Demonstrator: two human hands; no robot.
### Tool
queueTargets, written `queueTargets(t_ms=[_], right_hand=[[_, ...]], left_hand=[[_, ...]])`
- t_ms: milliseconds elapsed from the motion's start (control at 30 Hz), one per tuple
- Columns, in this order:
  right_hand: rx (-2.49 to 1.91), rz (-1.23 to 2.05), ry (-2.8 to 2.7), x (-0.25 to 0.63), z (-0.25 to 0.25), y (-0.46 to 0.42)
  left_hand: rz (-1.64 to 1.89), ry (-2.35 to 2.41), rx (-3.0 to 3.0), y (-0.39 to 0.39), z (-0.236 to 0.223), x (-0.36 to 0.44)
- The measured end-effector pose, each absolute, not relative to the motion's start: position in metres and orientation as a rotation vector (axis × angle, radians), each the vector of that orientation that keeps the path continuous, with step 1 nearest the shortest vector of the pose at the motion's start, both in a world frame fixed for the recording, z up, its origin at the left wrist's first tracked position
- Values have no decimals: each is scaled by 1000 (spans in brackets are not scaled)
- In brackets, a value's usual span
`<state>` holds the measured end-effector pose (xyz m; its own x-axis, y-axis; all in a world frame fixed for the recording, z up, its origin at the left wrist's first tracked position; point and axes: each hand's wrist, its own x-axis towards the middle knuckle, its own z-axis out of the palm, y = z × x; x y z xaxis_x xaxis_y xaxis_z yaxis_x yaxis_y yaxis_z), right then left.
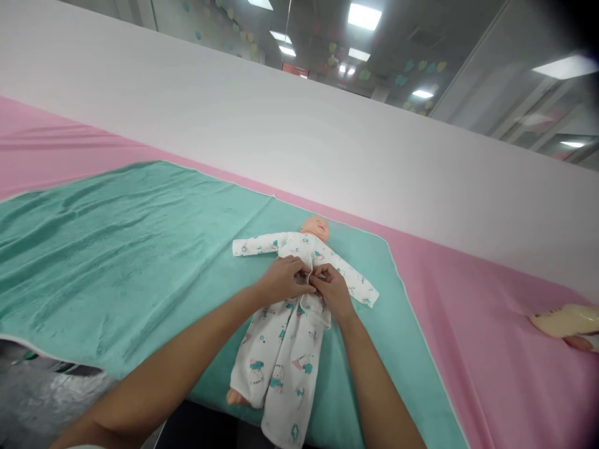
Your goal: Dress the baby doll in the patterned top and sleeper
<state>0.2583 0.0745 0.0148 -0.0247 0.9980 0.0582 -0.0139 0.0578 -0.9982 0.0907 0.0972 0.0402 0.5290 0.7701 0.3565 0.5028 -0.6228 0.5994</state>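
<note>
A baby doll lies on its back, dressed in a white printed shirt and matching trousers. Its sleeves stretch out to both sides, and one bare foot shows below a trouser leg. My left hand and my right hand meet at the shirt's front opening over the belly. Both have their fingers pinched on the shirt's edge. Whatever fastener lies between the fingertips is too small to make out. Below my right hand the shirt's lower flap hangs loose over the top of the trousers.
A green blanket with wrinkles on its left side lies under the doll, over a pink cover. Behind rises a white wall with glass above it. A pale yellowish object rests at the far right.
</note>
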Motion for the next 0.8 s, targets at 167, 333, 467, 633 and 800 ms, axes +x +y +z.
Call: queueTargets(t_ms=[167, 333, 467, 633, 800], right_hand=[[-1165, 1184, -1271, 256, 18, 74], [-1178, 1146, -1271, 255, 17, 74], [-1177, 1157, -1288, 256, 16, 74], [-1174, 1153, -1275, 256, 16, 75], [-1192, 1161, -1273, 256, 19, 73]], left_hand=[[880, 1133, 2426, 94, 35, 96], [891, 1173, 2459, 88, 37, 99], [904, 1242, 2438, 87, 35, 102], [902, 1251, 2298, 91, 36, 102], [914, 1202, 2213, 93, 39, 98]])
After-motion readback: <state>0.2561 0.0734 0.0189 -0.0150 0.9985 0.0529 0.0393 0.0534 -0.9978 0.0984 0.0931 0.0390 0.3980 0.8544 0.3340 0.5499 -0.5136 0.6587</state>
